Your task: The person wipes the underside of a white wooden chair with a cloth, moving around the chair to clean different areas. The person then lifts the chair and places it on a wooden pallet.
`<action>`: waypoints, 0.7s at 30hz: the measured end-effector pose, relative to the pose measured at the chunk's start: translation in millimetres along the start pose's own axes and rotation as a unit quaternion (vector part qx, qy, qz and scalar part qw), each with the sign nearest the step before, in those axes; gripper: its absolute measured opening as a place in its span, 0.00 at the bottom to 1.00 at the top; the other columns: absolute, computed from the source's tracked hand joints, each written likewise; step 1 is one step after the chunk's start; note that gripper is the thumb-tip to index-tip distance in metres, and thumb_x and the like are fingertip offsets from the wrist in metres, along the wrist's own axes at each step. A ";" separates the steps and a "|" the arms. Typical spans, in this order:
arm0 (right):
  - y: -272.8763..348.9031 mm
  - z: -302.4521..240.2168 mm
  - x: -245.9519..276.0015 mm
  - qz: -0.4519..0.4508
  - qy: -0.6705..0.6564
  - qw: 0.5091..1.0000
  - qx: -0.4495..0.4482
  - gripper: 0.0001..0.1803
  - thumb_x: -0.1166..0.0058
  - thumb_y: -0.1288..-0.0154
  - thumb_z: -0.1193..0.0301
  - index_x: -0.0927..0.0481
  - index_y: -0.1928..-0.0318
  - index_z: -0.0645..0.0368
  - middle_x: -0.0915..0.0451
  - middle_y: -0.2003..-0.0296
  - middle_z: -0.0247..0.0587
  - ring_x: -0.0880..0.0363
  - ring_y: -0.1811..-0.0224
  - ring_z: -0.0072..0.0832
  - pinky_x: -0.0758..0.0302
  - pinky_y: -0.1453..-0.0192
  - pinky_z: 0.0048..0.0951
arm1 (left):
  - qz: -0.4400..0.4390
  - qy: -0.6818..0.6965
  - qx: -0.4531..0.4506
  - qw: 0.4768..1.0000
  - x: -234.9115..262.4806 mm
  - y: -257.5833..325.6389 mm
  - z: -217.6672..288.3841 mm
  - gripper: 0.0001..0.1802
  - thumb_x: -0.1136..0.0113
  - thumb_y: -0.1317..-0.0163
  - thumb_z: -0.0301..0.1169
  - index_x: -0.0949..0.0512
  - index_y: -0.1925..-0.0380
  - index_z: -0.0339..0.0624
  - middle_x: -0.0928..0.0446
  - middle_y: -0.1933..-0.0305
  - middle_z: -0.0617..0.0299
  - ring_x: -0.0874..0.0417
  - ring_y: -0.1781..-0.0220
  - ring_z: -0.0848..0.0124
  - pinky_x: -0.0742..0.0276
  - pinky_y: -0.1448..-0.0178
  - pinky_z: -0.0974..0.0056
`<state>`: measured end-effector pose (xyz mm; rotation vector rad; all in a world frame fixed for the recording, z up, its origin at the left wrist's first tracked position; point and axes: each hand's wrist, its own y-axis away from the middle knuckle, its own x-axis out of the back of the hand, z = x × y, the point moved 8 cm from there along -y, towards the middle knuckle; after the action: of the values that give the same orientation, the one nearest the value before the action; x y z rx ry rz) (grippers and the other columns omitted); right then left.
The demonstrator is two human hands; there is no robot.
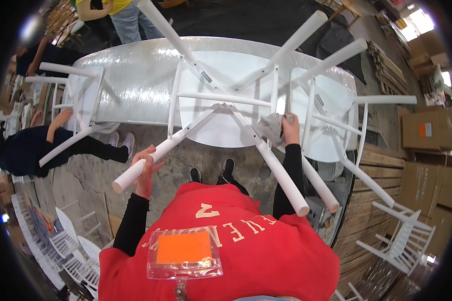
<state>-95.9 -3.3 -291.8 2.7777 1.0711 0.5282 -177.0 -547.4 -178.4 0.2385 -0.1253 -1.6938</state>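
Observation:
A white wooden chair (211, 129) lies upside down before me on the table, its round legs pointing up and outward and thin rungs joining them. My left hand (145, 168) is wrapped round the near left leg (127, 174), a little above its bare wood tip. In my right hand (291, 131) is a crumpled grey cloth (270, 126), bunched near the rung on the chair's right side. The near right leg (282, 175) passes just left of my right forearm. The cloth hides where it meets the chair.
The table (135, 100) is wrapped in shiny clear film. Other upturned white chairs stand on it at left (88, 98) and right (329, 143). A co-worker in dark clothes (25, 145) touches the left one. Cardboard boxes (429, 128) and a wooden pallet (369, 185) are at right.

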 end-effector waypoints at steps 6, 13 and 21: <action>91.0 -35.1 13.7 -0.145 -0.015 0.989 -0.006 0.12 0.38 0.35 0.73 0.22 0.53 0.62 0.19 0.60 0.35 0.22 0.60 0.21 0.25 0.54 0.25 | -0.092 -0.105 -0.104 0.985 11.3 -13.3 -2.9 0.11 0.31 0.34 0.34 0.21 0.57 0.41 0.23 0.38 0.50 0.23 0.33 0.58 0.16 0.41 0.56; 142.4 -155.5 54.3 -0.081 -0.052 0.994 0.057 0.09 0.41 0.29 0.72 0.21 0.54 0.64 0.18 0.63 0.35 0.22 0.60 0.18 0.25 0.57 0.23 | -0.043 -0.097 -0.024 0.994 11.9 -4.3 -10.7 0.27 0.30 0.34 0.36 0.27 0.40 0.40 0.26 0.35 0.51 0.23 0.38 0.65 0.25 0.37 0.61; 182.5 -226.5 85.8 0.026 -0.110 0.989 0.095 0.15 0.44 0.25 0.67 0.21 0.46 0.63 0.19 0.58 0.30 0.23 0.55 0.17 0.26 0.50 0.23 | -0.192 0.009 0.348 0.918 -9.1 49.6 -60.2 0.44 0.35 0.32 0.48 0.45 0.23 0.49 0.34 0.27 0.51 0.31 0.27 0.59 0.29 0.31 0.45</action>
<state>-3.9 -84.9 -14.6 2.9455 1.0505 0.1242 -114.2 -542.0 -225.1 0.8547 -0.7138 -1.9808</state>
